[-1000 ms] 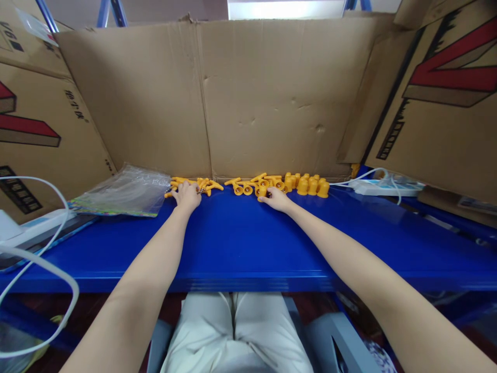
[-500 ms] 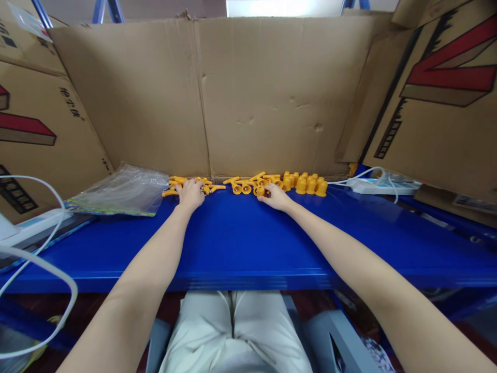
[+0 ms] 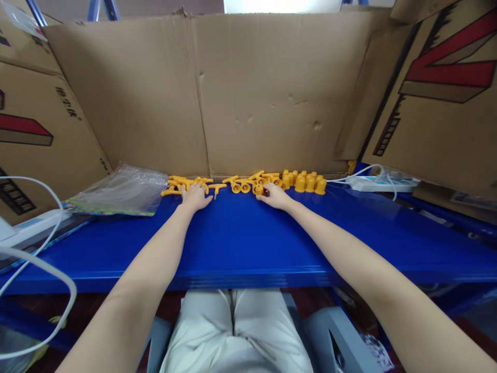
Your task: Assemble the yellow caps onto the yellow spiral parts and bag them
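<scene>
My left hand [image 3: 194, 197] rests on a pile of yellow T-handled corkscrews [image 3: 174, 186], its fingers apart and its thumb stretched to the right. Just beyond the thumb lies a single corkscrew [image 3: 216, 189], its metal spiral pointing toward me. My right hand [image 3: 275, 197] is closed round a small yellow bell-shaped cap [image 3: 259, 190]; part of the cap is hidden by the fingers. Between the hands are more yellow caps [image 3: 245, 188], their open ends facing me, with T-handles behind them. Several yellow caps [image 3: 310, 183] stand open end down to the right of my right hand.
The blue tabletop [image 3: 248, 238] is bounded by a cardboard panel [image 3: 272, 93] at the back. On the left lie a clear plastic bag [image 3: 120, 191] and a white cable [image 3: 58, 269]. A white power strip [image 3: 382, 184] sits at right.
My left hand has shifted slightly right and its thumb has spread out. The corkscrew beside it has turned so that its spiral points toward me. My right hand stays nearly still.
</scene>
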Tool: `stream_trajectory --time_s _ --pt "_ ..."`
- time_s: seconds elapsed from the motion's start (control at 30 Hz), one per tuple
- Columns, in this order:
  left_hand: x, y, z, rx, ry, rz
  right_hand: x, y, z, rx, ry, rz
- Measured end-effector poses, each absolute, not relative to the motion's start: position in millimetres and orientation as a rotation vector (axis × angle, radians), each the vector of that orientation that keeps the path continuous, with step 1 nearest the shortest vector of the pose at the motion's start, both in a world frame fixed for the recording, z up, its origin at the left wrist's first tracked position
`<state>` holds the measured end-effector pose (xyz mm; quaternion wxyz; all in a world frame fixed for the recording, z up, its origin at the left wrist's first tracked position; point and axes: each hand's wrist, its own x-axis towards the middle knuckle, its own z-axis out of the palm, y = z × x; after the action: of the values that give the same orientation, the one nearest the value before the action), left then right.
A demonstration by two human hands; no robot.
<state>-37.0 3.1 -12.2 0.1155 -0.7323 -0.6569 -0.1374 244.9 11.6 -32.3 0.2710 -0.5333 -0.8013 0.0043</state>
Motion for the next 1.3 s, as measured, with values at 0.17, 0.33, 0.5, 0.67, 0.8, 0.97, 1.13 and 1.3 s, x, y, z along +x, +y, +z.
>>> stream_trajectory --time_s 0.17,0.33,0.5,0.67,0.8,0.97,1.13,1.3 --pt "-38 2 -12 -2.141 -1.921 -0.42 245 12 -32 -1.424 -2.165 0.013" --pt "-31 3 -12 -2.336 -1.731 -0.368 244 9 -30 -1.46 -2.125 0.089" --pt "-21 6 -11 -2.447 -1.65 -0.335 243 9 -30 -1.511 -2.069 0.142" --pt "-13 8 -13 -2.593 -1.527 -0.407 243 12 -33 -1.5 -2.043 0.157" --pt "1 1 -16 -2.656 -1.446 -0.492 243 12 -33 -1.511 -2.057 0.152" --pt "10 -10 -15 -2.624 -1.507 -0.528 241 7 -30 -1.531 -2.148 0.007" --pt "0 -8 -13 -2.501 -1.684 -0.474 239 -5 -20 -1.566 -2.252 -0.188" --pt "-14 -4 -11 -2.407 -1.798 -0.37 240 -15 -9 -1.542 -2.341 -0.297"
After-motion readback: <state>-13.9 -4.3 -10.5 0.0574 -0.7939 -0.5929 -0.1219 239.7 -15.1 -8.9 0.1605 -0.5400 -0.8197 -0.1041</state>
